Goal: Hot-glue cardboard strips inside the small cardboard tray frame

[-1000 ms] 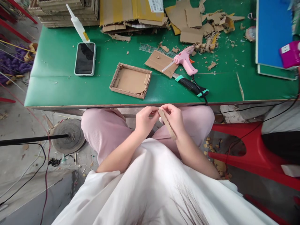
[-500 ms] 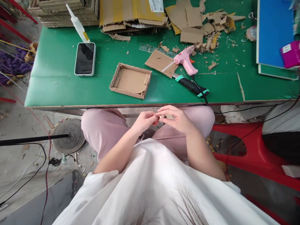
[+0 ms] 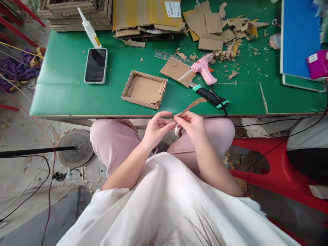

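Note:
Between my hands, just off the table's front edge, a thin brown cardboard strip (image 3: 192, 105) slants up to the right. My left hand (image 3: 159, 127) pinches its lower end between thumb and fingers. My right hand (image 3: 192, 127) grips it close by, and the free end sticks out beyond my fingers over the table. Past my hands on the table lies a shallow rectangular cardboard tray (image 3: 145, 89) with raised corrugated walls. To its right are a pink glue gun (image 3: 205, 68), a flat cardboard piece (image 3: 174, 71) and a black and teal utility knife (image 3: 211, 96).
On the green table (image 3: 58, 99) are a phone (image 3: 96, 65), a white nozzle bottle (image 3: 89, 29), stacked cardboard frames (image 3: 79, 21), folded cardboard (image 3: 148, 15), torn scraps (image 3: 230, 37) and a blue board (image 3: 298, 37). A red stool (image 3: 279, 164) stands at right.
The cardboard strip, mostly hidden before, now shows extending up to the right. My hands have risen slightly and turned, fingers now pinching the strip. The view has shifted a little.

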Demonstrator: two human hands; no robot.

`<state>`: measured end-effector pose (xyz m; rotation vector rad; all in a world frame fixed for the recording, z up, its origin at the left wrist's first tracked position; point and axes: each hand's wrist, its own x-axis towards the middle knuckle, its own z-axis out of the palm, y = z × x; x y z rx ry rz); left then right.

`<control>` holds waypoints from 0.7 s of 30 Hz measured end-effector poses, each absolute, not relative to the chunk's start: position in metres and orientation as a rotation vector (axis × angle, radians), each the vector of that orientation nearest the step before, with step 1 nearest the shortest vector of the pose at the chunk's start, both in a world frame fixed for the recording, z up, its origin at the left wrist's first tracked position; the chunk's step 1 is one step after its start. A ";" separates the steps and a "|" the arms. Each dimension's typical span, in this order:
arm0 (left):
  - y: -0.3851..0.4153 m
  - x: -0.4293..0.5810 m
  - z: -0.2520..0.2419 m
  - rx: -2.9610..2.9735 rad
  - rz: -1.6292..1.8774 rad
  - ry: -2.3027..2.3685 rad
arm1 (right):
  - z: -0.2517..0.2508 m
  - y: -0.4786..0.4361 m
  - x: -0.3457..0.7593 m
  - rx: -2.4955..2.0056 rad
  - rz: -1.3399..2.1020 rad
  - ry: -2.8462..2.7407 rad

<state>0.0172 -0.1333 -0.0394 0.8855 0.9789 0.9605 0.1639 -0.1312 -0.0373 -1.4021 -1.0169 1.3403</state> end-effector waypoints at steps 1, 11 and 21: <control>-0.134 0.018 -0.038 0.903 0.991 0.983 | -0.036 -0.131 0.163 -1.395 1.338 -1.010; -0.124 -0.011 -0.025 1.173 0.936 1.115 | -0.019 -0.107 0.166 -1.345 1.257 -1.054; -0.075 -0.063 0.007 1.616 0.858 1.446 | 0.006 -0.053 0.167 -1.393 1.005 -1.514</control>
